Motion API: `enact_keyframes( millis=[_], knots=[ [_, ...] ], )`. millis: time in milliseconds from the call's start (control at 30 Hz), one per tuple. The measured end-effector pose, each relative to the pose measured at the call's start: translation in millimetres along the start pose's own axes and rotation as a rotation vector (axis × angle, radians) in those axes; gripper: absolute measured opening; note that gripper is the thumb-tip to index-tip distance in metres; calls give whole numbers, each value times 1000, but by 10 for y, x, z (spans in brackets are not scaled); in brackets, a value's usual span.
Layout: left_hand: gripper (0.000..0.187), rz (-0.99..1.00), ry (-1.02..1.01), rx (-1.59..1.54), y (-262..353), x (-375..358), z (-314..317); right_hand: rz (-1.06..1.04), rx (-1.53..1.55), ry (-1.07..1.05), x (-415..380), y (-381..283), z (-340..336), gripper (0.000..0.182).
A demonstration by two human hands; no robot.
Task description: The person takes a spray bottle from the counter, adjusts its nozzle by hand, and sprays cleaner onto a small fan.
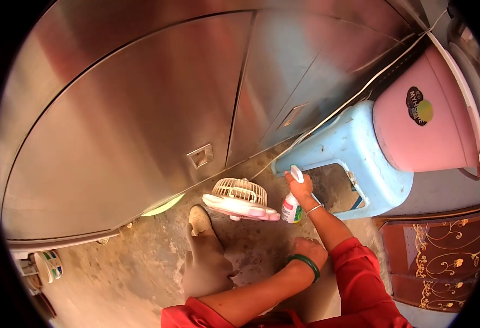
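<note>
My right hand (pixel 301 188), with a thin bracelet at the wrist, is closed around a spray bottle (pixel 291 210). The bottle has a white trigger head and a red, white and green label. Nearer to me is my left hand (pixel 309 251), a green bangle on its wrist, with the fingers curled shut. Whatever may be inside those fingers is hidden. Left of the bottle, a small white and pink fan (pixel 240 199) is on the floor. Just beyond my right hand is a light blue plastic stool (pixel 349 142), its opening facing me.
A pink bucket (pixel 426 112) sits against the stool's seat. Metal cabinet doors (pixel 141 126) fill the upper left. A white cable (pixel 355 98) runs along them. My shoe (pixel 200 220) is left of the fan. Brown patterned fabric (pixel 442 259) lies at right, and a white tub (pixel 48 266) at far left.
</note>
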State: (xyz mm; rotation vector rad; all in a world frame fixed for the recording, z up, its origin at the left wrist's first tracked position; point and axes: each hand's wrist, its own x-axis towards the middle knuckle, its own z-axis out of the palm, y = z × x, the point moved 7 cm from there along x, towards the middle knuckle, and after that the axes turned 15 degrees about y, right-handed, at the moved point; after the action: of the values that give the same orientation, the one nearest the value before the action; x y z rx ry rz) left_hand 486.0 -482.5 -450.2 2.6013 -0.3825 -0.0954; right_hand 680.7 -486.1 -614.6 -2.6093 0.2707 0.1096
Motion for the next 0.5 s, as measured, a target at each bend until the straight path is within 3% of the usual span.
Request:
enact_keyframes(
  millis=[133, 233, 333, 433, 500],
  knots=[
    [14, -2, 25, 2, 7, 4, -20, -70, 40, -213, -161, -80, 74, 39],
    [14, 12, 26, 55, 45, 2, -56, -179, 61, -127, -117, 24, 131, 37],
    [15, 26, 22, 66, 60, 3, -87, -64, 99, 18, -94, 146, -24, 36],
    [15, 34, 14, 16, 61, 5, -100, -365, 239, 278, -271, -218, -536, 33],
    [15, 39, -7, 35, 79, -8, -87, -334, 319, 291, -303, -385, -801, 32]
  ],
)
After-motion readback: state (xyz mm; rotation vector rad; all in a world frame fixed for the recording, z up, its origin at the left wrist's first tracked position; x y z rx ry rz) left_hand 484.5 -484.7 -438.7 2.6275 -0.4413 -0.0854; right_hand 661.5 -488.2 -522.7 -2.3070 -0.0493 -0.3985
